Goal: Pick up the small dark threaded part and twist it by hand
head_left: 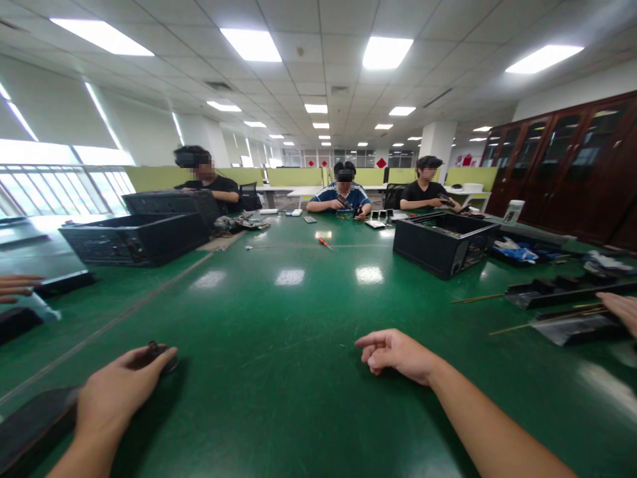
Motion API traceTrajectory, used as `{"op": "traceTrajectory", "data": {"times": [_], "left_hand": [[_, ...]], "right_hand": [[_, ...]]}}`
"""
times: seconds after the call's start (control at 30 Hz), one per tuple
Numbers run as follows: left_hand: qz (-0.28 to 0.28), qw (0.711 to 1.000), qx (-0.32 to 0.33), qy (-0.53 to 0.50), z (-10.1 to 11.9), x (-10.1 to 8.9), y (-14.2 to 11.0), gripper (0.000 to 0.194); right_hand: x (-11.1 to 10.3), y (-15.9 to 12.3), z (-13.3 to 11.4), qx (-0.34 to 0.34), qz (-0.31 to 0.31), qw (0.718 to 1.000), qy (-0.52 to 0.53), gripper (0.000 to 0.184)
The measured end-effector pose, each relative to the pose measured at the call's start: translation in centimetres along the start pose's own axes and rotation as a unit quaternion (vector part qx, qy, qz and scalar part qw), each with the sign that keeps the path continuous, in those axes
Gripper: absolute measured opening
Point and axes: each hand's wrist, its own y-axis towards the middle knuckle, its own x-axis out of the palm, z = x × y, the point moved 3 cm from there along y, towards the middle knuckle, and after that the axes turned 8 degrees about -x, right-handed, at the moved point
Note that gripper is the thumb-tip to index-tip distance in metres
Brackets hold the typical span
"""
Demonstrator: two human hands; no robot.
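At the lower left, my left hand has its thumb and fingers closed around a small dark object, mostly hidden by the hand; its kind cannot be made out. Just left of that wrist lies a long dark item with a rounded end. My right hand is at the right of centre, low over the green table. Its index finger points left and the other fingers are loosely bent, with nothing seen in them.
Black computer cases stand at left, another case at right. An orange screwdriver lies mid-table. Black trays with thin rods are at right. Several people sit opposite; other people's hands reach in at both sides.
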Motion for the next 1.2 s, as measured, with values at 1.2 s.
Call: {"op": "traceTrajectory", "data": {"times": [1.2], "left_hand": [[-0.353,0.844,0.349,-0.203,15.0,7.7,-20.4,0.058]], "right_hand": [[5.2,-1.7,-3.0,-0.175,0.025,0.872,-0.457,0.036]]}}
